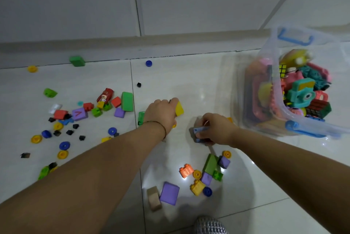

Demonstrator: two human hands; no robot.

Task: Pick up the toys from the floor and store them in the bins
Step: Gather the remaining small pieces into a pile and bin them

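Note:
Toys lie scattered over the white tiled floor. My left hand [162, 114] is closed around a yellow block [179, 109] just above the floor, mid-frame. Right of it, my right hand [216, 128] grips small blue pieces [200, 130]; what else it holds is hidden. A clear plastic bin [280, 101] with blue latches stands at the right, packed with toys such as a teal toy camera [301, 92]. Near me lie a purple block [169, 193], an orange brick [186, 170], a yellow brick [197, 187] and a green block [210, 164].
A second pile at the left holds a green block [127, 101], a red figure toy [105, 95], purple blocks, coloured wheels and small black cubes. A green block [77, 61] and blue wheel [148, 63] lie by the wall skirting. A tan block [154, 198] rests near my foot.

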